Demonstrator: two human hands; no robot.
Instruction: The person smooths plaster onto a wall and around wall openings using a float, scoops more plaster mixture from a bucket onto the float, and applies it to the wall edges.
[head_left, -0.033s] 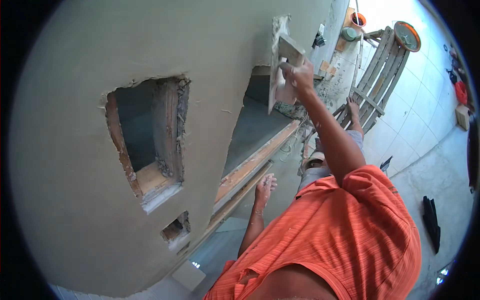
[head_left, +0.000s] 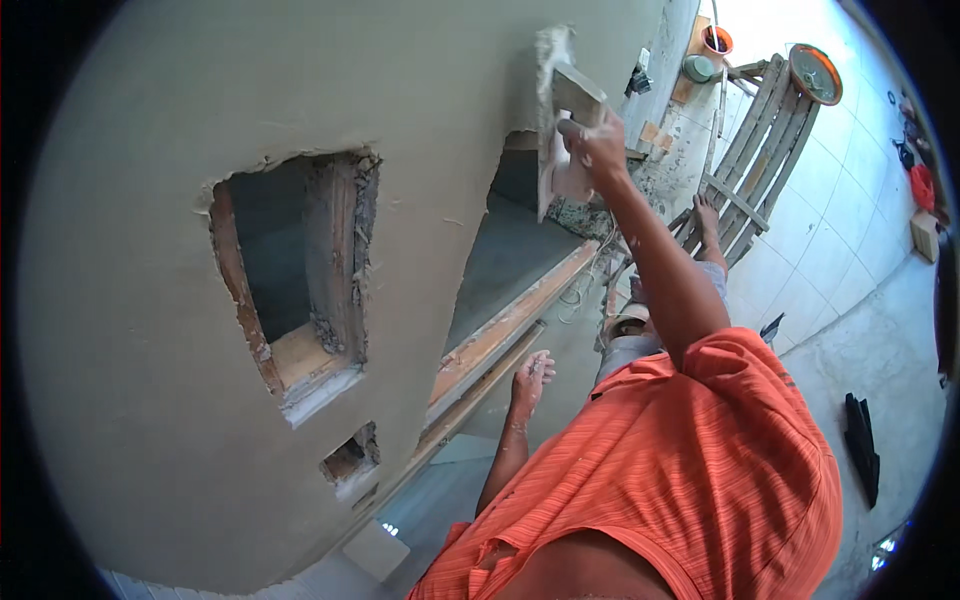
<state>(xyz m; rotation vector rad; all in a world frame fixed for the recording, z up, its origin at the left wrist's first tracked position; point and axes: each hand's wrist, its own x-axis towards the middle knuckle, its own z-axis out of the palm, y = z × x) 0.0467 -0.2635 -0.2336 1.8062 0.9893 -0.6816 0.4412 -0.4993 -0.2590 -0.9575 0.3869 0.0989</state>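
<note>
My right hand [head_left: 597, 150] is closed round the handle of a plastering trowel [head_left: 547, 120]. The trowel's long, plaster-smeared blade is seen nearly edge-on at the grey plastered wall [head_left: 420, 90]. It stands just above the large wall opening with a wooden ledge [head_left: 520, 315]. Lower down, my left hand [head_left: 533, 376] hangs beside that ledge, smeared with pale plaster. Its fingers are loosely bent and a little apart, with nothing visible in them. A rough rectangular opening [head_left: 340, 250] with wooden edging lies to the left in the wall.
A smaller square hole [head_left: 352, 458] sits below the rectangular opening. At the upper right, a slatted wooden bench [head_left: 752, 150] bears an orange-rimmed basin [head_left: 816, 73]. Close by are a green pail [head_left: 698, 68] and an orange pot [head_left: 717, 40]. A black object [head_left: 861, 448] lies on the floor.
My right hand and the trowel have shifted very slightly up and to the left along the wall. My left hand has stayed almost in place.
</note>
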